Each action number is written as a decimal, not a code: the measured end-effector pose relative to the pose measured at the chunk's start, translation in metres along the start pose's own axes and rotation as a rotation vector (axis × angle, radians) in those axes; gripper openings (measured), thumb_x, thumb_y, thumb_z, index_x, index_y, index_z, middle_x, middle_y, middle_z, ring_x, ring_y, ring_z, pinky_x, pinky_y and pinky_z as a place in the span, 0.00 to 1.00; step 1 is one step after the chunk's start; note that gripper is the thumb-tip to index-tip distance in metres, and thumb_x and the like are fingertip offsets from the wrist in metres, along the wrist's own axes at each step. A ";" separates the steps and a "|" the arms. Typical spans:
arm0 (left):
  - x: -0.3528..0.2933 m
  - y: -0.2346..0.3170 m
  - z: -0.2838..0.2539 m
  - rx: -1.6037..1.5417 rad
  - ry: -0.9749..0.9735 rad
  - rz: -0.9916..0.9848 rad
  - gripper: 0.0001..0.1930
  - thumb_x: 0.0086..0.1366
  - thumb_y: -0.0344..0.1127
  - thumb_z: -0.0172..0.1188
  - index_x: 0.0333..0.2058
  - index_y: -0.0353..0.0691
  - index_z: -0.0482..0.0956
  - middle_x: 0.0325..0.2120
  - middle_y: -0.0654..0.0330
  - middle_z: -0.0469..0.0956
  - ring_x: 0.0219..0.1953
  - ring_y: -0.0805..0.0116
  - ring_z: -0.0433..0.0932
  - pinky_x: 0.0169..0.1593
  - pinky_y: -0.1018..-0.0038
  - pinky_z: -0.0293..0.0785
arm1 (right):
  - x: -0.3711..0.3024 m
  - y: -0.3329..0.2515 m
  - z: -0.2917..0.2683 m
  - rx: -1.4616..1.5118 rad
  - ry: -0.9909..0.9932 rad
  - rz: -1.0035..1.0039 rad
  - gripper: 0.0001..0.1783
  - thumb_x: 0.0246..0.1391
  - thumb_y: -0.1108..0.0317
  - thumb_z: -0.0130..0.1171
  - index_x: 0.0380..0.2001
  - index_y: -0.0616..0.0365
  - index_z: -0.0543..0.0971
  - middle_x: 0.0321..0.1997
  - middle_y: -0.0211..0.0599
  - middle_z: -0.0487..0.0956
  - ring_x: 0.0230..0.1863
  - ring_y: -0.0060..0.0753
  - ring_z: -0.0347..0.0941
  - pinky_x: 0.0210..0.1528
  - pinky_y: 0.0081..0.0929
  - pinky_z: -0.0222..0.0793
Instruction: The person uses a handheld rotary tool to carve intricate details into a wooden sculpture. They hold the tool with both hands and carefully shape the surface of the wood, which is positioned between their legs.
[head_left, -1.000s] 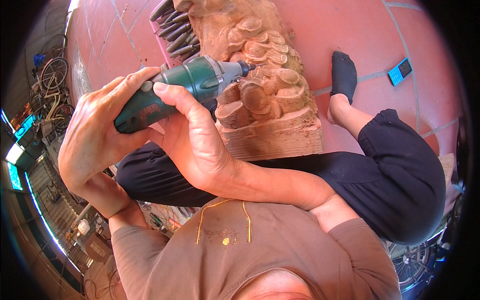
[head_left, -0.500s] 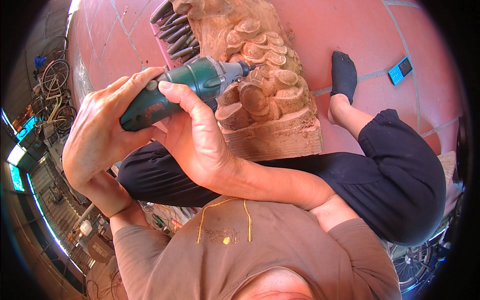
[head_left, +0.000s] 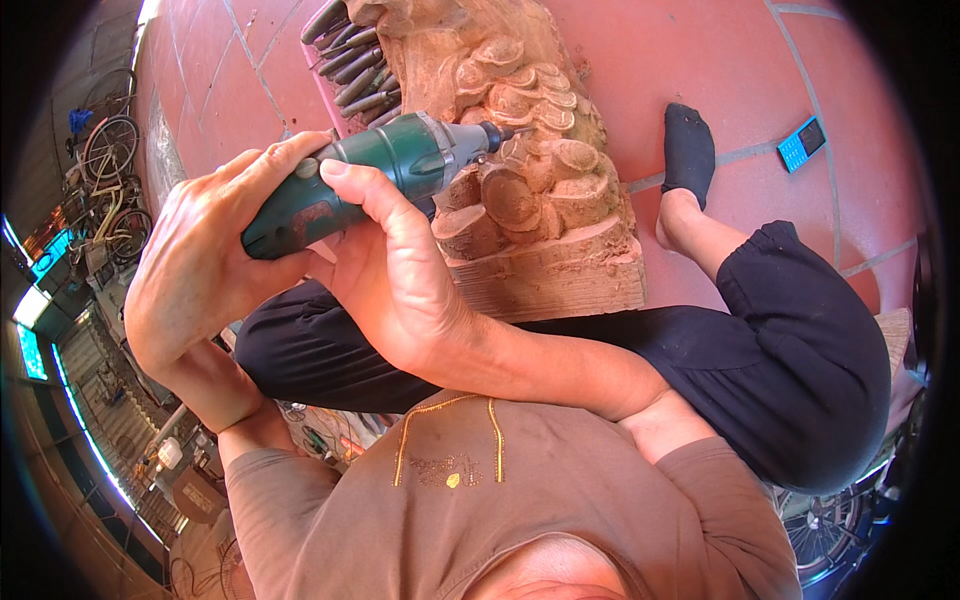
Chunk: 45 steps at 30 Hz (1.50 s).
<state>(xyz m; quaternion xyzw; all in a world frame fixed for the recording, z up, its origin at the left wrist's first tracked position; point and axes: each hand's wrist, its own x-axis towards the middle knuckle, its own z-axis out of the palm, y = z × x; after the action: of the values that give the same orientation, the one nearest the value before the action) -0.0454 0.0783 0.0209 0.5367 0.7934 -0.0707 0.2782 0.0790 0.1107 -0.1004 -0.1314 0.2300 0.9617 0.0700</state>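
A green rotary tool (head_left: 385, 160) with a grey nose and a thin bit slants across the carved wood block (head_left: 560, 240). Its bit tip is over or against the rounded scale-like shapes; I cannot tell whether it touches. My left hand (head_left: 205, 245) wraps the back end of the tool from the left. Around the underside curls my right hand (head_left: 400, 255), its thumb on the upper side of the body; the other fingers are mostly hidden. The brown block has raised rounded carving and a flat cut end towards me.
A pink tray (head_left: 322, 75) of several dark-handled tools lies left of the block. On the red tiled floor (head_left: 680, 40) at the right is a blue keypad phone (head_left: 801, 144), past my socked foot (head_left: 688, 150). Bicycles (head_left: 112, 160) stand at the far left.
The rotary tool has shifted a tiny bit to the right. Both hands keep the same hold, and the block stays where it was.
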 end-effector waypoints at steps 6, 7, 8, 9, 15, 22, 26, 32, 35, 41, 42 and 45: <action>-0.002 0.000 0.000 -0.009 0.004 -0.003 0.40 0.42 0.28 0.69 0.60 0.40 0.73 0.35 0.48 0.79 0.38 0.44 0.80 0.42 0.58 0.75 | -0.001 0.001 0.001 0.013 0.007 0.006 0.17 0.62 0.58 0.61 0.50 0.50 0.74 0.49 0.26 0.77 0.54 0.25 0.73 0.60 0.36 0.66; -0.002 0.000 0.000 -0.006 0.003 -0.005 0.40 0.42 0.28 0.69 0.60 0.40 0.73 0.35 0.48 0.79 0.38 0.44 0.80 0.42 0.58 0.75 | -0.001 0.001 0.000 0.013 0.004 0.008 0.17 0.62 0.58 0.61 0.51 0.50 0.74 0.49 0.26 0.77 0.54 0.25 0.73 0.59 0.36 0.66; -0.002 0.001 0.000 -0.002 0.001 -0.007 0.40 0.42 0.28 0.70 0.60 0.40 0.73 0.36 0.48 0.80 0.39 0.43 0.80 0.42 0.58 0.75 | -0.001 0.002 -0.001 0.012 0.001 0.009 0.17 0.62 0.58 0.61 0.51 0.50 0.74 0.49 0.26 0.77 0.54 0.25 0.73 0.59 0.36 0.66; -0.003 0.001 0.000 0.002 0.000 -0.008 0.40 0.42 0.28 0.70 0.60 0.40 0.73 0.36 0.48 0.80 0.39 0.43 0.80 0.42 0.58 0.75 | -0.001 0.002 -0.001 0.012 -0.003 0.011 0.17 0.62 0.58 0.61 0.51 0.50 0.74 0.49 0.26 0.77 0.54 0.26 0.73 0.59 0.36 0.66; -0.006 0.001 -0.001 0.003 -0.002 -0.010 0.41 0.42 0.28 0.71 0.60 0.39 0.73 0.38 0.47 0.81 0.41 0.43 0.81 0.43 0.59 0.77 | -0.003 0.003 -0.001 0.057 -0.040 0.031 0.13 0.63 0.62 0.61 0.49 0.50 0.76 0.47 0.24 0.80 0.52 0.23 0.75 0.60 0.35 0.69; -0.008 0.001 0.000 0.007 0.006 0.003 0.41 0.42 0.28 0.71 0.60 0.39 0.73 0.38 0.48 0.80 0.40 0.43 0.81 0.42 0.59 0.76 | -0.004 0.005 -0.002 0.058 -0.041 0.040 0.13 0.63 0.62 0.62 0.49 0.49 0.76 0.47 0.24 0.80 0.53 0.23 0.74 0.60 0.35 0.68; -0.009 0.002 -0.002 0.005 -0.011 -0.016 0.41 0.42 0.28 0.71 0.60 0.39 0.73 0.37 0.48 0.80 0.40 0.43 0.81 0.42 0.59 0.76 | -0.005 0.006 0.000 0.047 -0.028 0.041 0.14 0.63 0.61 0.61 0.50 0.49 0.76 0.48 0.23 0.79 0.53 0.22 0.74 0.60 0.35 0.68; -0.011 0.001 -0.004 -0.006 -0.037 -0.044 0.43 0.38 0.28 0.74 0.60 0.36 0.74 0.47 0.46 0.82 0.46 0.42 0.82 0.50 0.61 0.78 | -0.006 0.006 0.001 0.040 -0.037 0.064 0.14 0.63 0.61 0.61 0.51 0.48 0.76 0.48 0.22 0.79 0.54 0.21 0.73 0.61 0.34 0.67; -0.010 -0.002 -0.003 -0.012 -0.019 -0.028 0.43 0.38 0.27 0.74 0.60 0.36 0.74 0.46 0.46 0.82 0.46 0.42 0.82 0.50 0.61 0.78 | -0.005 0.006 0.000 0.029 -0.013 0.066 0.14 0.63 0.61 0.61 0.51 0.47 0.76 0.48 0.22 0.79 0.54 0.20 0.73 0.61 0.34 0.66; -0.010 -0.008 -0.006 0.022 -0.037 -0.025 0.43 0.38 0.27 0.74 0.60 0.36 0.74 0.44 0.47 0.82 0.44 0.44 0.83 0.48 0.62 0.79 | -0.002 0.009 0.004 0.014 0.037 0.046 0.15 0.63 0.60 0.62 0.50 0.47 0.75 0.48 0.22 0.79 0.53 0.20 0.73 0.60 0.34 0.66; -0.009 -0.009 -0.006 0.025 -0.043 -0.022 0.43 0.38 0.28 0.74 0.60 0.37 0.74 0.44 0.47 0.82 0.43 0.44 0.83 0.48 0.62 0.79 | -0.002 0.010 0.005 0.014 0.051 0.046 0.15 0.63 0.60 0.62 0.51 0.47 0.75 0.48 0.22 0.79 0.53 0.20 0.73 0.60 0.34 0.66; -0.009 -0.012 -0.001 -0.012 0.020 0.020 0.41 0.42 0.30 0.72 0.60 0.40 0.74 0.33 0.50 0.79 0.37 0.45 0.80 0.41 0.59 0.75 | -0.002 0.009 0.005 0.005 0.038 0.035 0.15 0.63 0.60 0.62 0.50 0.47 0.75 0.48 0.22 0.79 0.53 0.20 0.73 0.60 0.34 0.66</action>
<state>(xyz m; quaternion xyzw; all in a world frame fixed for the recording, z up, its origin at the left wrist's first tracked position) -0.0541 0.0669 0.0241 0.5435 0.7912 -0.0581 0.2742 0.0778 0.1045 -0.0918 -0.1457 0.2361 0.9595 0.0492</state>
